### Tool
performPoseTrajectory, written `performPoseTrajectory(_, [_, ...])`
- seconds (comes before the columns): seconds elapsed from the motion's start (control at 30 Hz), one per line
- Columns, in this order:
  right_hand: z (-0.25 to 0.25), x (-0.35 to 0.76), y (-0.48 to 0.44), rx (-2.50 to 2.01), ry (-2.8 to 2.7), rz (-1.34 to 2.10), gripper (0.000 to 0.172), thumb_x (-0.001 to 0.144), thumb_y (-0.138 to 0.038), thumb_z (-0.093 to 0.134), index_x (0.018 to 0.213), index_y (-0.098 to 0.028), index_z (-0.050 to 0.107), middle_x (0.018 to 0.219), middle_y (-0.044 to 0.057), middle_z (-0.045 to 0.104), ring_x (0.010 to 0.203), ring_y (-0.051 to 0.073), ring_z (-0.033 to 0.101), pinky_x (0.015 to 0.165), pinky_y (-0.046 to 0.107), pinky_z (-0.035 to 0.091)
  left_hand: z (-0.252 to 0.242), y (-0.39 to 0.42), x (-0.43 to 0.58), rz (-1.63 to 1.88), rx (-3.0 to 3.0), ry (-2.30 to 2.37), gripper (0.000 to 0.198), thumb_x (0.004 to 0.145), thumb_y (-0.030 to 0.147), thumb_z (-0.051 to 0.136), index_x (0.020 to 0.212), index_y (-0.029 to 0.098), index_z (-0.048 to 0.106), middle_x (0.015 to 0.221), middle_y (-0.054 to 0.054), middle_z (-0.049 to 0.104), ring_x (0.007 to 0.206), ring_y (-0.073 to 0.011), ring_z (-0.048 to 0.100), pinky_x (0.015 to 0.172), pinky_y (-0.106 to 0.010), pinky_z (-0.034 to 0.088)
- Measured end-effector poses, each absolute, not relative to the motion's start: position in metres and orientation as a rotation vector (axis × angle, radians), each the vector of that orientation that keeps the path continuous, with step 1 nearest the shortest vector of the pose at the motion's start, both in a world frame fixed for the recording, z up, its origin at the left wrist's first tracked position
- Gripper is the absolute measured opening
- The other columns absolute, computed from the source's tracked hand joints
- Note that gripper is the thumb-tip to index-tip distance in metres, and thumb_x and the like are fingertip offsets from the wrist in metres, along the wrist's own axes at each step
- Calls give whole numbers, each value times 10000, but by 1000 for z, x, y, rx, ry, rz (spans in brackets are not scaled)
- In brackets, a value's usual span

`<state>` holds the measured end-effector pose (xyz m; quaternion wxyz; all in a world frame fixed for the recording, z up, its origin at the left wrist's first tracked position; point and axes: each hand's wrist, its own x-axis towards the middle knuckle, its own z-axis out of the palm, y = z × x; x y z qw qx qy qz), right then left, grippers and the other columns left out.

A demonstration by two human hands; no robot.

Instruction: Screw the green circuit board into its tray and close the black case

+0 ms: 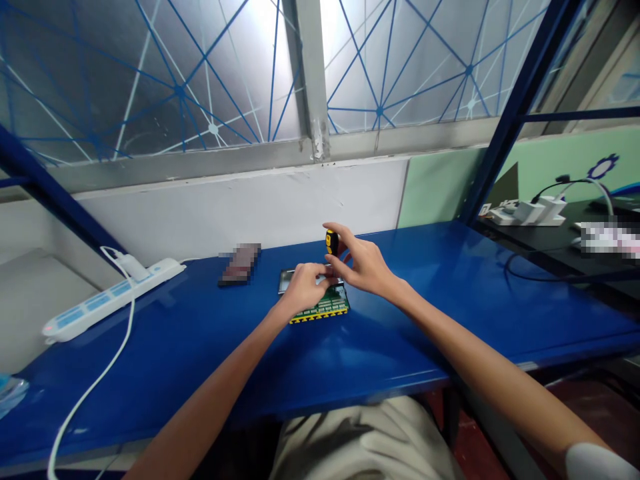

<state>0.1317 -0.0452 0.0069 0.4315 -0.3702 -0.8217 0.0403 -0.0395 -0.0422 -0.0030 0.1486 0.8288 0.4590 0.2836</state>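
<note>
A green circuit board [327, 307] with a yellow-and-black striped front edge lies on the blue table [450, 293], on or beside a dark flat device. My left hand [304, 287] rests on the board with fingers curled, pressing it down. My right hand [361, 261] pinches the yellow-and-black handle of a small screwdriver [331, 242] that stands upright over the board's far edge. The tip of the tool is hidden behind my fingers.
A blurred dark flat object [241, 264] lies left of the board. A white power strip [107, 299] with a white cable [95, 383] sits at the left. Chargers and cables [535, 212] lie on a black table at the right. A wall and window stand behind.
</note>
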Motion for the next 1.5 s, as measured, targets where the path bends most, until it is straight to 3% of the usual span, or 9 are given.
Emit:
performPoseTrajectory(0.3, [10, 142, -40, -975, -1872, 137, 543, 880, -419, 578, 1365, -214, 447, 785, 4, 642, 675, 166, 620, 671, 298, 463, -14, -37, -45, 788, 2489, 1163, 219, 829, 195, 681, 1030, 212, 765, 1056, -62, 752, 1008, -251, 679, 915, -386, 513])
performPoseTrajectory(0.4, [16, 161, -31, -1049, -1739, 126, 545, 875, -423, 565, 1364, -215, 444, 791, 5, 652, 648, 161, 622, 648, 293, 459, -14, -37, -46, 797, 2542, 1146, 244, 841, 287, 697, 1073, 225, 746, 1112, -61, 730, 1047, -253, 652, 943, -410, 494])
performPoseTrajectory(0.53, [17, 193, -15, -1266, -1740, 33, 505, 795, -369, 629, 1263, -192, 559, 660, -6, 628, 600, 170, 598, 626, 297, 434, -11, -38, -46, 809, 2571, 1148, 211, 901, 358, 631, 1041, 251, 748, 1103, -47, 728, 1047, -247, 632, 920, -419, 487])
performPoseTrajectory(0.97, [7, 203, -4, -1556, -1881, -167, 532, 784, -403, 634, 1287, -235, 578, 736, 48, 699, 688, 232, 635, 596, 292, 357, -10, -39, -46, 812, 2645, 1095, 155, 908, 316, 628, 948, 245, 760, 1061, -32, 728, 991, -224, 621, 923, -414, 470])
performPoseTrajectory(1.5, [11, 197, -12, -1433, -1920, -165, 515, 805, -377, 634, 1285, -205, 564, 714, 36, 703, 653, 215, 642, 579, 276, 353, -11, -41, -45, 784, 2648, 1076, 168, 917, 312, 608, 943, 250, 762, 1051, -36, 727, 988, -223, 621, 920, -399, 468])
